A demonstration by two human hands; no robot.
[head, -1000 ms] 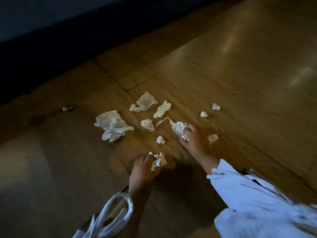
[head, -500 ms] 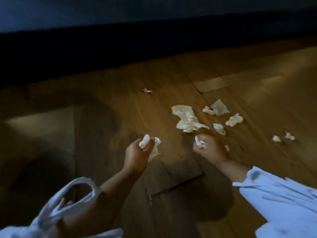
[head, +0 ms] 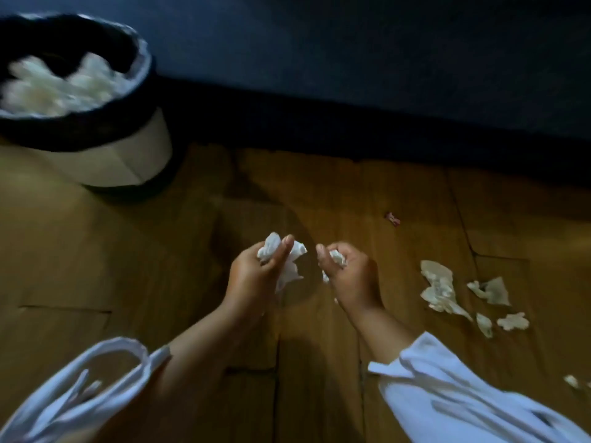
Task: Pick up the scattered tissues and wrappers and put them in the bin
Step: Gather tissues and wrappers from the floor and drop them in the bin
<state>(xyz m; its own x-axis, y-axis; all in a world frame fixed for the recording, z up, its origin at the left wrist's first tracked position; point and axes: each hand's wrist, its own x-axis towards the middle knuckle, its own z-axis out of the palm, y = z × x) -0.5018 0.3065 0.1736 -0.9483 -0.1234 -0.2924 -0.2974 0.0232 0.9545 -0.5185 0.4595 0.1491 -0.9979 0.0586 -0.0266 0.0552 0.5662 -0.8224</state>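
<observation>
My left hand [head: 256, 276] is shut on a crumpled white tissue [head: 286, 260], held above the wooden floor. Close to its right, my right hand [head: 348, 273] grips a small wad of tissue [head: 337, 258]. The bin [head: 128, 155], pale with a black liner, stands at the upper left with white tissues inside it. Several tissues lie on the floor to the right: a large one [head: 439, 290], a flat one [head: 491, 290] and two small ones [head: 511, 321]. A small red wrapper [head: 393, 219] lies beyond my right hand.
A dark wall and skirting [head: 351, 123] run along the far edge of the floor. Another scrap [head: 571, 380] lies at the right edge by my white sleeve [head: 447, 394].
Both hands have lifted off the floor with their tissues and come together. My view has swung left, so the bin has come into sight and the scattered tissues have shifted right.
</observation>
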